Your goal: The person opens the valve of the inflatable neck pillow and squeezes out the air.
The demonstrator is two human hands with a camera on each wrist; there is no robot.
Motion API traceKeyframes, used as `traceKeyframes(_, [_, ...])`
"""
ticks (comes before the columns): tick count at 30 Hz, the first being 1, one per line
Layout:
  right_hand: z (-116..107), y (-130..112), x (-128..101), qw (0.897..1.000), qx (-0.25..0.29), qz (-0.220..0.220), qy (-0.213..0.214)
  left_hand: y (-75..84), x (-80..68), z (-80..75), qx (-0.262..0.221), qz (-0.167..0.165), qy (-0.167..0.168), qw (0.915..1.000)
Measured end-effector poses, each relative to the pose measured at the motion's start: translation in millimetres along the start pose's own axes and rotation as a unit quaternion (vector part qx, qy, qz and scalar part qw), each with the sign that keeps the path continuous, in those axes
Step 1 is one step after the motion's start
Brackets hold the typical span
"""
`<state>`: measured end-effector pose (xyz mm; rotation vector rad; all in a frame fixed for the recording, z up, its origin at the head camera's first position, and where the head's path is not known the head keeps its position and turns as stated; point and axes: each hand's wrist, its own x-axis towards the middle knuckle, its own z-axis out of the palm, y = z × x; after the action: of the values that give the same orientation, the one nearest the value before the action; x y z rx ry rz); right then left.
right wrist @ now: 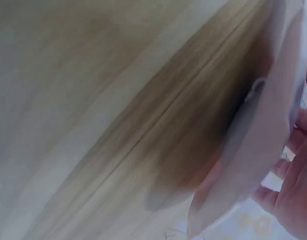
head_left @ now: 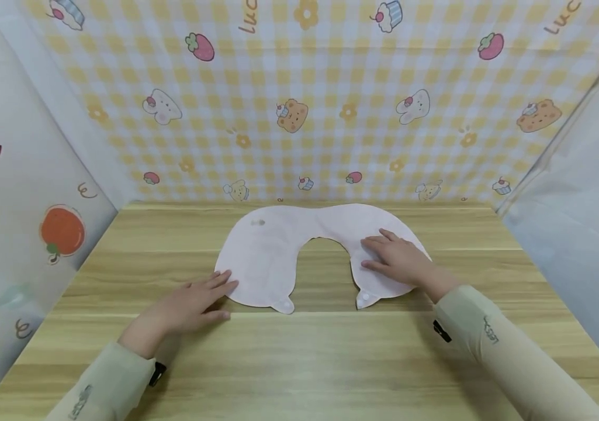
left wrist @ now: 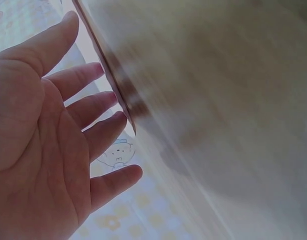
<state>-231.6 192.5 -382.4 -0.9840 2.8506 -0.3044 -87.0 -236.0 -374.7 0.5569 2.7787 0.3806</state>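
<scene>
**Hand Positions on the Flat Bib**

The right hand [head_left: 396,257] lay flat, fingers extended, pressing on the right lobe of the pale pink, U-shaped fabric bib [head_left: 273,251]. It gripped nothing. The left hand [head_left: 194,304] rested palm-down with its fingers straight, and its fingertips touched the outer edge of the left lobe. The bib lay spread out at the centre of the light wooden worktop [head_left: 304,362], its opening facing the person and a small snap tab [head_left: 364,298] at each lower tip.

Handling judgement: the bib appeared thin, light and limp. It would likely fold or slide under slight pressure and not hold its shape when lifted. A pinch at a lobe edge or tab would suit best.

A yellow checked cartoon-print backdrop [head_left: 331,105] enclosed the worktop.
</scene>
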Motion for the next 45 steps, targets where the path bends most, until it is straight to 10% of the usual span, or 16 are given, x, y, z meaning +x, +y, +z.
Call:
traceKeyframes(17, [4.1,-5.5,-2.9,0.994,-0.091,0.048,-0.040,-7.1,-5.8,3.9,-0.009,-0.021,0.017,0.9996])
traceKeyframes(30, [12.3,-2.5,-10.3,0.997,0.036,0.073,-0.005,6.0,-3.5,7.9,0.010,-0.009,0.012,0.9998])
traceKeyframes(45, [6.7,3.0,-22.4,0.990,0.049,0.130,-0.004,12.4,-4.2,8.3,-0.004,-0.023,0.002,0.9997])
